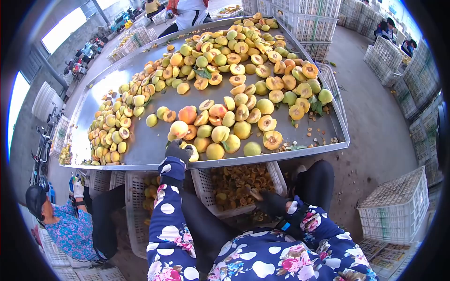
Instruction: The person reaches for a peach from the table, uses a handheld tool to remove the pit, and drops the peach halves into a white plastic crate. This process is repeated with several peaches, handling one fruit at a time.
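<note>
My left hand [179, 151], in a dark glove, reaches over the near edge of the metal table [164, 105]. Its fingers are bent at a yellow peach [192, 153] on the tabletop, beside a reddish-yellow peach [179, 129]. Whole and halved peaches lie in a pile just beyond. My right hand [272, 203], also in a dark glove, is low over the right side of a white crate [277, 180] holding pits and scraps [239, 185]. A small brownish object [256, 194] sticks out from its closed fingers; what it is stays unclear.
Another crate [136, 210] with peaches stands left of my legs. A seated co-worker [70, 225] is at the far left, and another person [190, 11] stands behind the table. Stacked white crates [393, 206] are on the right.
</note>
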